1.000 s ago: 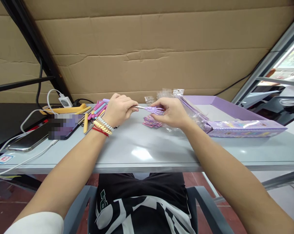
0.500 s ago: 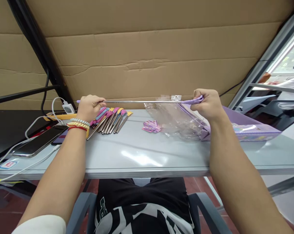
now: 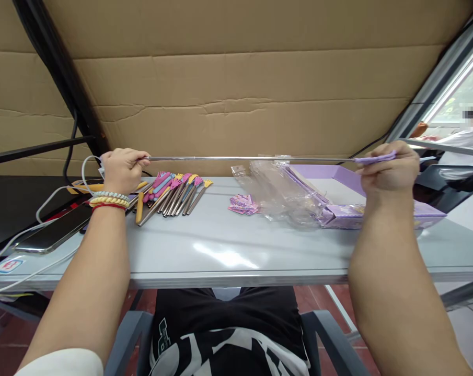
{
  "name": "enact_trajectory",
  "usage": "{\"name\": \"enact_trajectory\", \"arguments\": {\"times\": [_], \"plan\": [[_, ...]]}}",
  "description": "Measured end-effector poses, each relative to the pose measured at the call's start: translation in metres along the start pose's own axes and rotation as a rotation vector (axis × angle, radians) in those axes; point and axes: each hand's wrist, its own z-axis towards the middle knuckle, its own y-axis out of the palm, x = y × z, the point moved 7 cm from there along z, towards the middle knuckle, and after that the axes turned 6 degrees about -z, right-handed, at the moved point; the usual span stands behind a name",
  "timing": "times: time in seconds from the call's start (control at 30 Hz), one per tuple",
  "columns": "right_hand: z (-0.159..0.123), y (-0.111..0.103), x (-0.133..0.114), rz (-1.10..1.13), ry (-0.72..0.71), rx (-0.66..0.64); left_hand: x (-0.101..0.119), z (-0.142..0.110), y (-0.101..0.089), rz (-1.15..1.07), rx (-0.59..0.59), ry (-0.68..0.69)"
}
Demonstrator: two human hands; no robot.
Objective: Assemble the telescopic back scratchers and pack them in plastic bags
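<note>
Stretched level above the table is a telescopic back scratcher with a thin metal rod and a purple hand-shaped head. My left hand is closed around its handle end, which the fingers hide. At the other end, my right hand grips the purple head, part of which shows above the fingers. Below and right of my left hand lies a pile of shortened back scratchers with pink, yellow, blue and purple heads.
Small pink cards lie mid-table, beside clear plastic bags. An open purple box stands at right. A phone and white cables lie at left. Cardboard rises behind. Another person is beyond the frame at right.
My hands have moved farther apart, the right one most. The back scratcher's metal rod is drawn out much longer than before, still held at both ends.
</note>
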Motion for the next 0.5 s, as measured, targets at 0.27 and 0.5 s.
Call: {"name": "enact_trajectory", "arguments": {"times": [0.27,0.5], "plan": [[0.004,-0.018,0.006,0.021,-0.003,0.203,-0.006,-0.001,-0.008,-0.003,0.103,0.019],[-0.001,-0.008,0.001,0.045,-0.027,0.140,-0.013,-0.003,-0.004,0.035,0.073,0.013]]}}
